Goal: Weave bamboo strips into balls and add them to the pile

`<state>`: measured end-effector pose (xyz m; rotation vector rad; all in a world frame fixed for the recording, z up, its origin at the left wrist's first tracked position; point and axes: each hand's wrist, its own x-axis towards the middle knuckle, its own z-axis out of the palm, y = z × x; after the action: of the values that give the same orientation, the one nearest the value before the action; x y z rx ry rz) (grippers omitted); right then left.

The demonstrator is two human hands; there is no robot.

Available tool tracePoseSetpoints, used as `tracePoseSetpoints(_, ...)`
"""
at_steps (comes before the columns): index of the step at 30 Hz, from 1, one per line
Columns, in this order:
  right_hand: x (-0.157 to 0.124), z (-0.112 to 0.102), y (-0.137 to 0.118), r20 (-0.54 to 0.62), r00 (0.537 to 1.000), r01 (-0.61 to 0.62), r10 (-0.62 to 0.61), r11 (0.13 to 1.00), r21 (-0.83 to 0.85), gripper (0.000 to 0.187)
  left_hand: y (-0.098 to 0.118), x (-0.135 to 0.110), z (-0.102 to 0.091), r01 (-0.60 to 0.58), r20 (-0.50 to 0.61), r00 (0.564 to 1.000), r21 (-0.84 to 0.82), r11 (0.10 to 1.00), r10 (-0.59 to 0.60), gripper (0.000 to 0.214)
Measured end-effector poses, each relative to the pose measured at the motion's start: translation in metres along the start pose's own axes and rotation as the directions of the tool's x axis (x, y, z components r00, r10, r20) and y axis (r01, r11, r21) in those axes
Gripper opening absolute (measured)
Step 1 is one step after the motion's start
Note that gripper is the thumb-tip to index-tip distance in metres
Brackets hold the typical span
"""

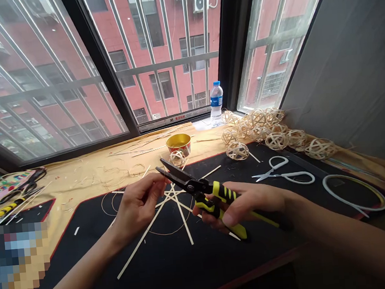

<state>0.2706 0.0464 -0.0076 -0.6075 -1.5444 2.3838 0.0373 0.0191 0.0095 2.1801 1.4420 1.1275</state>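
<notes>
1. The right hand (248,202) has its grip clenched around the yellow-and-black handles of a pair of snips (199,191), held just above the tabletop with the dark blades pointing up and to the left.
2. The left hand (140,203) hovers at the blade tips, thumb and forefinger drawn together; whether that grip pinches a strip I cannot tell.
3. Under both hands, thin pale strips (181,213) lie crossed like a star on the black mat (156,264).
4. Further back stand a gold bowl (178,142) and, just beside it, a small woven ball (177,158).
5. To the right lie a pile of woven balls (261,127), white scissors (284,172) and a white hoop (352,193).
6. A water bottle (216,102) stands at the window.
</notes>
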Motion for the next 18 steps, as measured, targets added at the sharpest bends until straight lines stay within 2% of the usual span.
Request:
tracePoseSetpoints(6, -0.004, 0.004, 0.008, -0.020, 0.995, -0.100, 0.099, 0.994, -0.044, 0.042, -0.009, -0.006, 0.003, -0.039, 0.017, 0.999, 0.064, 0.997, 0.038, 0.019)
tracePoseSetpoints(10, -0.005, 0.006, 0.011, -0.085, 0.988, -0.141, 0.132, 0.985, -0.100, 0.039, -0.013, -0.006, 0.002, -0.086, 0.021, 0.996, 0.085, 0.993, 0.085, 0.020)
tracePoseSetpoints(13, -0.004, 0.011, 0.014, -0.128, 0.982, -0.153, 0.136, 0.979, -0.132, 0.034, -0.017, -0.006, 0.003, -0.154, 0.039, 0.988, 0.091, 0.984, 0.151, 0.022)
tracePoseSetpoints(16, -0.004, 0.018, 0.014, -0.168, 0.980, -0.134, 0.111, 0.982, -0.130, 0.027, -0.024, -0.007, 0.006, -0.297, 0.099, 0.952, 0.085, 0.951, 0.289, 0.027)
tracePoseSetpoints(18, -0.007, 0.021, 0.010, -0.172, 0.983, -0.085, 0.065, 0.990, -0.111, 0.027, -0.034, -0.005, 0.004, -0.309, 0.090, 0.949, 0.074, 0.948, 0.302, 0.027)
